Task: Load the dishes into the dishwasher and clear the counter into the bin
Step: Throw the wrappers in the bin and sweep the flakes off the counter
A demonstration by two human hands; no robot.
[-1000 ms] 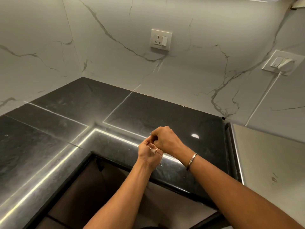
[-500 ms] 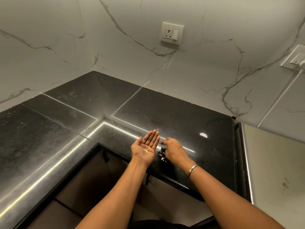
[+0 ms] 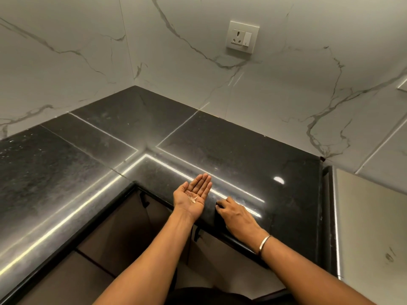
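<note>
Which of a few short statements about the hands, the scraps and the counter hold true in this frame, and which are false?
1. The left hand is held palm up with small pale scraps lying in it. True.
2. The right hand is raised clear of the black counter. False: its fingertips rest on the counter near the front edge.
3. A bangle sits on the right wrist. True.
4. A plug is pushed into the wall socket. False: the socket has nothing plugged in.
</note>
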